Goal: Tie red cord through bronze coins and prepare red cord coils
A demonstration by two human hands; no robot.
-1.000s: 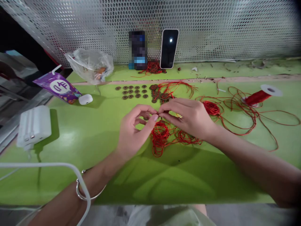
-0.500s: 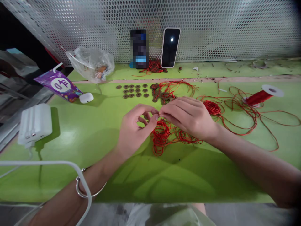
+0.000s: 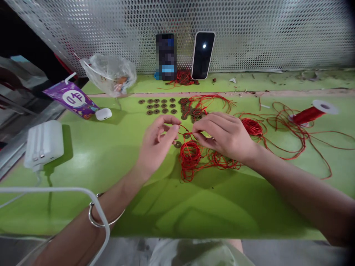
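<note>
A thin red cord (image 3: 188, 130) runs between my two hands, with a loop or knot in its middle. My left hand (image 3: 161, 142) pinches one side of it between thumb and index finger. From the right, my right hand (image 3: 223, 135) grips the other side with closed fingertips. A round brown coin with a hole (image 3: 186, 136) sits just below the cord; whether it hangs from it I cannot tell. Another such coin (image 3: 178, 145) is beside my left fingertips. Under the hands lies a tangled bundle of red cord (image 3: 190, 155) on the green table (image 3: 111, 166).
Rows of holed coins (image 3: 156, 106) and a pile of corded coins (image 3: 184, 107) lie beyond my hands. At right stand a red cord spool (image 3: 310, 113) and loose coils. Two phones (image 3: 203, 55) lean on the mesh. A power bank (image 3: 44, 144) and purple drink carton (image 3: 73, 99) are left.
My hands have drawn apart from touching fingertips, the left one moving left and slightly up. The cord between them and the coins below now show.
</note>
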